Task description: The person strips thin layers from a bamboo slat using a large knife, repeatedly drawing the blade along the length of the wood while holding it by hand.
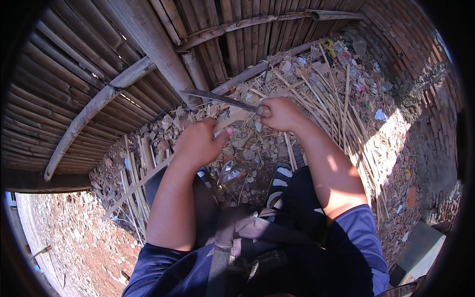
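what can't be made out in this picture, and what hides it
All in the head view:
- Knife handle: mostly hidden inside the right hand.
- Strip: its middle is covered by the left hand.
- Contact between blade and strip: they overlap from this angle, so touching or apart is unclear.
- Clear plastic on the ground: too small and shiny to identify.
- Litter by the wall: pieces too small to tell apart.

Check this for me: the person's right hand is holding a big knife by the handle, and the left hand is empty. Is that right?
Not quite: the left hand isn't empty. The head view shows it holding a long pale strip. The right hand does hold the big knife by the handle.
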### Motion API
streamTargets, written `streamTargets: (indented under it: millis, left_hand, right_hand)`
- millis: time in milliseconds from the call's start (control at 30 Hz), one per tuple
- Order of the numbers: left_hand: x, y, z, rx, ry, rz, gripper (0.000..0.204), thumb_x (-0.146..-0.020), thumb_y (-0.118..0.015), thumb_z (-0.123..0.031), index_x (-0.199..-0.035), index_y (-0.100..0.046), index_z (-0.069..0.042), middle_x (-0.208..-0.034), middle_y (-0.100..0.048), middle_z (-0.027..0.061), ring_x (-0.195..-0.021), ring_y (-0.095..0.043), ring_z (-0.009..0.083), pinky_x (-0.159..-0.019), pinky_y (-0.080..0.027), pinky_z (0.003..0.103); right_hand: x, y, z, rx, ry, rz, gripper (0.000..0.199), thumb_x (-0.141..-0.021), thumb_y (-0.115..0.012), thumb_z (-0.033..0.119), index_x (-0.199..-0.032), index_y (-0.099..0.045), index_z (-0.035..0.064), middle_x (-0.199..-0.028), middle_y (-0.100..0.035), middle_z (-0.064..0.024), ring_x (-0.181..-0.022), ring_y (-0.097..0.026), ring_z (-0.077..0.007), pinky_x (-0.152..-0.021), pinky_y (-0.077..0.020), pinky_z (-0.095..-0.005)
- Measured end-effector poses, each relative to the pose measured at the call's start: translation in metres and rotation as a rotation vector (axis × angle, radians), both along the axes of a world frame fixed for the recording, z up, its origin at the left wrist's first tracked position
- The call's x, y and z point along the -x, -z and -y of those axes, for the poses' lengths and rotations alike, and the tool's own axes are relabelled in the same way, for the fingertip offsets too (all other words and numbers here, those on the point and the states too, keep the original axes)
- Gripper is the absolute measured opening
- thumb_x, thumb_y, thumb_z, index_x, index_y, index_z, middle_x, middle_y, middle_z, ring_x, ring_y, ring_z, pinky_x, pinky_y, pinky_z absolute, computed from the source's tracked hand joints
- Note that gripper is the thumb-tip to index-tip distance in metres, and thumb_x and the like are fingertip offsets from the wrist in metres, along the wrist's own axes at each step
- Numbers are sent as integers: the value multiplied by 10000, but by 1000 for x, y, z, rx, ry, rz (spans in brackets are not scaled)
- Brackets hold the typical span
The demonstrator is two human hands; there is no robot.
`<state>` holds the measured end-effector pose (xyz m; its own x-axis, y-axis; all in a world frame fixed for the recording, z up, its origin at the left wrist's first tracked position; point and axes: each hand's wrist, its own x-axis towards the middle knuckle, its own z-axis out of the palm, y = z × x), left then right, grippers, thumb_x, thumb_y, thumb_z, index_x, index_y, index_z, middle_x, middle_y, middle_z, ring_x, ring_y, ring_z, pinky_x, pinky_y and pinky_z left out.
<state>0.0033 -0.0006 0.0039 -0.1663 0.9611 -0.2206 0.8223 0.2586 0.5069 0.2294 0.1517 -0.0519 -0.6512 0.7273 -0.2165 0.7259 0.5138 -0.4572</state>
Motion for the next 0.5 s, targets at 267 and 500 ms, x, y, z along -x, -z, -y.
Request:
streamTargets:
  millis: [267, 500]
  left_hand:
    - [7, 10, 1, -166, -30, -22, 371, -1005, -608, -374, -1061, -736, -31, -933, -730, 258, -929, -707, 450, -836, -544, 538]
    - [11, 5, 0, -230, -59, 37, 331, -999, -620, -332, -1005, -731, -21, -884, -721, 259, -876, -703, 455, -798, -540, 536]
  right_hand:
    - [14, -37, 24, -134, 30, 113, 456, -819, -797, 381, -1123, -718, 50, -1003, -723, -236, -983, -690, -434, -854, -555, -495]
    - [-6, -13, 3, -196, 99, -163, 383, -831, -776, 363, -1025, -690, 44, -894, -721, -213, -915, -701, -411, -793, -559, -512]
